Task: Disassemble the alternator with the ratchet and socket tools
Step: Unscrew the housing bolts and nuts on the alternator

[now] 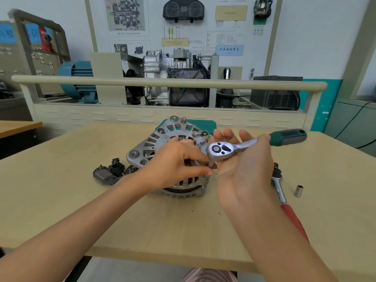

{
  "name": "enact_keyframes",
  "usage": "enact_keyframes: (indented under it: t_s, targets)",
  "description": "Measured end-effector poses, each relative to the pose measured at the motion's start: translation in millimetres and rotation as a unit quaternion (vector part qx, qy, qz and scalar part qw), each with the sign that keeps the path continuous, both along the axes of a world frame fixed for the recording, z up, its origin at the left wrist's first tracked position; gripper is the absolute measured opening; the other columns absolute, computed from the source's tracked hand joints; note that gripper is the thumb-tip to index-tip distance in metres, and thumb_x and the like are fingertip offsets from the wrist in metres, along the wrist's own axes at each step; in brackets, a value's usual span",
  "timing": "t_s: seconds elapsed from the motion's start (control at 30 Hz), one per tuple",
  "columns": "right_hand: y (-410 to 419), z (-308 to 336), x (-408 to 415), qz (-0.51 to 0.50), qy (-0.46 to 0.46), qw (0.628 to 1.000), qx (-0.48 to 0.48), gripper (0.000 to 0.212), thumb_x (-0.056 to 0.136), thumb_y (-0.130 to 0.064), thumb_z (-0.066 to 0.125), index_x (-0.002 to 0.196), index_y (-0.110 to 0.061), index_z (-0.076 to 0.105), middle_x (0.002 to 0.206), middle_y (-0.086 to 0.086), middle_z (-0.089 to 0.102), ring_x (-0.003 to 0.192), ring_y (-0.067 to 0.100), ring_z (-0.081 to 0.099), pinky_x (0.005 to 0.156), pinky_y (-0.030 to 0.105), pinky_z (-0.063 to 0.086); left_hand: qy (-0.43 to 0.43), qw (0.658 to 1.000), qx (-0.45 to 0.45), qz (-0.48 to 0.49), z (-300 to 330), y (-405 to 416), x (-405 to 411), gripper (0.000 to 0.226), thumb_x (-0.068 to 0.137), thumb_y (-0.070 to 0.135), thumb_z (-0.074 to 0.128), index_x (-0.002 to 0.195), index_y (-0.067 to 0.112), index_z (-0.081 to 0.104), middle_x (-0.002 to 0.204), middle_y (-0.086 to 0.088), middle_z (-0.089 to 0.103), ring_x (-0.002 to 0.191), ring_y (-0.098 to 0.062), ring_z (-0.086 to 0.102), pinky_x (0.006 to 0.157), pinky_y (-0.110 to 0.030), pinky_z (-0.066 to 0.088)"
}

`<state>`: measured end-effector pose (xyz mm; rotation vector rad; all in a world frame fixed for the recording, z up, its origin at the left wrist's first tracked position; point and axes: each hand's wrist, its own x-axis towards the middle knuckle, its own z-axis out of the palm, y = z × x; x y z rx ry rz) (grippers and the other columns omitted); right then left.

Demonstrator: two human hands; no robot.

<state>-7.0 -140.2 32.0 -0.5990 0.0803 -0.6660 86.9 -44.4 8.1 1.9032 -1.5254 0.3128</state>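
Silver alternator [162, 143] on table; green-handled ratchet [244, 144] raised above.

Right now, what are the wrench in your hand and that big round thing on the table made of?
The green-handled ratchet looks like polished steel at the head, since it shines and reflects light; its grip seems to be green and dark rubber or plastic, dull and ridged. The alternator looks like cast aluminium, pale grey and matte with slotted vents. The table appears to be light wood-look laminate, though that is hard to confirm.
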Motion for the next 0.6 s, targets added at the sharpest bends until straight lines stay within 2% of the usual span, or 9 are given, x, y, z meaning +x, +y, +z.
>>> enact_keyframes:
  t_s: [0.07,0.13,0.17,0.23,0.3,0.37,0.43,0.53,0.6]
  targets:
    - [0,4,4,0.013,0.015,1.0,-0.013,0.031,0.102,-0.038,0.025,0.096,-0.012,0.039,0.071,0.004,0.045,0.055,0.016,0.048,0.05,0.023,0.045,0.002,1.0,-0.001,0.002,-1,3,0,0.017,0.078,0.028,0.072,0.085,0.013,0.076,0.072,0.0,0.066,0.072,-0.014,0.054,0.076,-0.039,0.042]
    - [0,7,12,0.019,0.03,0.999,-0.021,0.031,0.102,-0.038,0.027,0.085,-0.014,0.038,0.065,0.002,0.039,0.047,0.014,0.042,0.049,0.022,0.039,0.006,1.0,-0.006,0.005,-2,6,-1,0.017,0.078,0.034,0.066,0.079,0.019,0.074,0.07,0.006,0.063,0.072,-0.007,0.053,0.078,-0.037,0.04]
    - [0,9,16,0.023,0.037,0.999,-0.028,0.033,0.102,-0.037,0.028,0.078,-0.015,0.035,0.061,0.001,0.035,0.041,0.013,0.038,0.047,0.021,0.036,0.005,1.0,-0.003,0.007,-2,7,0,0.016,0.078,0.035,0.063,0.077,0.021,0.071,0.072,0.007,0.063,0.074,-0.007,0.053,0.079,-0.039,0.041]
    - [0,13,24,0.041,0.047,0.997,-0.041,0.035,0.101,-0.038,0.03,0.073,-0.017,0.032,0.053,-0.001,0.031,0.035,0.012,0.033,0.045,0.019,0.032,-0.01,1.0,0.003,0.021,-4,8,1,0.026,0.079,0.036,0.061,0.078,0.012,0.071,0.076,0.004,0.063,0.078,-0.012,0.054,0.08,-0.045,0.042]
    - [3,19,29,0.06,0.072,0.994,-0.055,0.035,0.1,-0.04,0.031,0.073,-0.018,0.033,0.042,-0.005,0.029,0.032,0.011,0.029,0.045,0.017,0.031,-0.021,0.999,-0.001,0.034,-5,9,2,0.029,0.079,0.036,0.06,0.072,0.009,0.068,0.072,0.006,0.058,0.076,-0.009,0.051,0.076,-0.04,0.039]
    - [4,25,32,0.088,0.107,0.986,-0.087,0.036,0.1,-0.042,0.031,0.071,-0.02,0.034,0.037,-0.008,0.027,0.03,0.01,0.027,0.043,0.015,0.03,-0.022,0.999,-0.001,0.045,-5,10,3,0.025,0.078,0.037,0.061,0.067,0.015,0.065,0.069,0.01,0.053,0.074,-0.002,0.048,0.074,-0.034,0.034]
    - [2,30,35,0.128,0.139,0.973,-0.132,0.037,0.1,-0.041,0.033,0.069,-0.021,0.034,0.036,-0.009,0.026,0.028,0.009,0.026,0.041,0.014,0.029,-0.011,0.999,0.014,0.043,-4,10,3,0.021,0.079,0.038,0.061,0.069,0.02,0.065,0.076,0.005,0.059,0.081,-0.01,0.053,0.081,-0.039,0.038]
    - [-3,35,39,0.214,0.172,0.937,-0.217,0.036,0.1,-0.038,0.035,0.068,-0.019,0.036,0.037,-0.009,0.025,0.026,0.007,0.026,0.034,0.012,0.029,-0.001,0.999,0.018,0.039,-2,10,1,0.01,0.079,0.04,0.06,0.073,0.047,0.056,0.085,0.005,0.063,0.093,-0.012,0.054,0.094,-0.042,0.034]
    - [-7,40,44,0.286,0.194,0.897,-0.275,0.038,0.099,-0.036,0.036,0.066,-0.019,0.037,0.037,-0.01,0.025,0.025,0.005,0.025,0.031,0.011,0.029,0.003,0.999,0.014,0.036,-3,10,2,0.004,0.079,0.04,0.06,0.078,0.043,0.062,0.092,0.007,0.066,0.106,-0.012,0.053,0.101,-0.044,0.03]
